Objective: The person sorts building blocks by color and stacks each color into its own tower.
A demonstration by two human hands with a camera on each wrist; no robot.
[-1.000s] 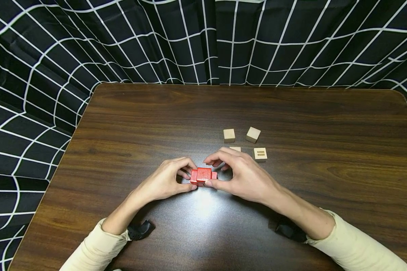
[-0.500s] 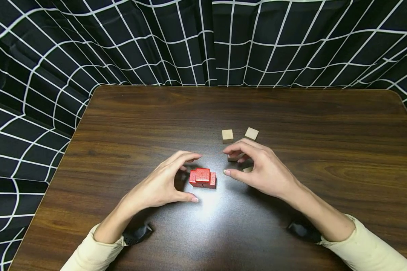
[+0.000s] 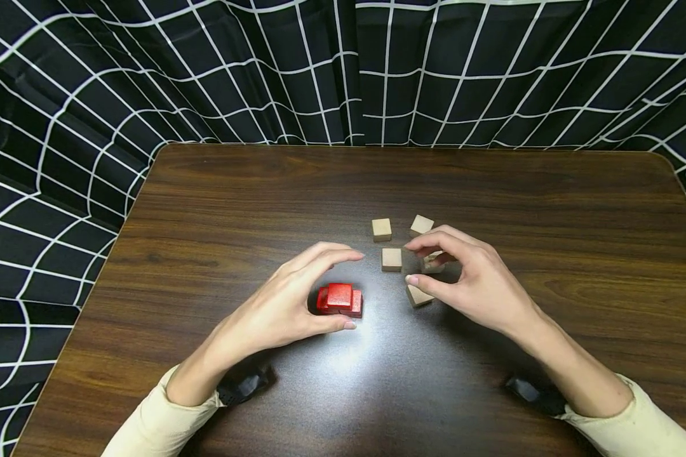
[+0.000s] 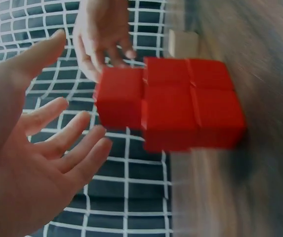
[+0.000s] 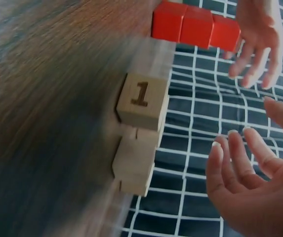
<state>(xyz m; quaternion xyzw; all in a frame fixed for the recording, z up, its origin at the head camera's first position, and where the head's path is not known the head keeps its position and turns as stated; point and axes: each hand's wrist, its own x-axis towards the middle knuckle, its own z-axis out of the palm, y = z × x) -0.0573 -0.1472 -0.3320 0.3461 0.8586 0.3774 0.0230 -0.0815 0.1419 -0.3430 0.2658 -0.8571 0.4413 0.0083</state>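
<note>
A stepped stack of several red cubes [image 3: 340,298] stands on the table, with a single cube on top. My left hand [image 3: 297,298] has its thumb and fingers spread on either side of it in the head view. In the left wrist view that hand is apart from the red cubes [image 4: 168,106]. My right hand [image 3: 474,279], fingers bent and spread, hovers over plain wooden cubes and holds nothing. Its fingers partly cover one wooden cube [image 3: 433,264]; a nearer wooden cube [image 3: 419,296] lies below the thumb. The right wrist view shows a cube marked 1 [image 5: 141,101].
More wooden cubes lie beyond the right hand: one in the middle [image 3: 391,259], one at the back left [image 3: 381,230] and one at the back right [image 3: 422,225]. A dark wood table [image 3: 251,190] carries everything. Black cloth with white grid lines [image 3: 263,70] hangs behind it.
My right hand has left the red cubes and moved right over the wooden cubes. The left hand's fingers have let go of the stack and spread wider; the stack stays standing.
</note>
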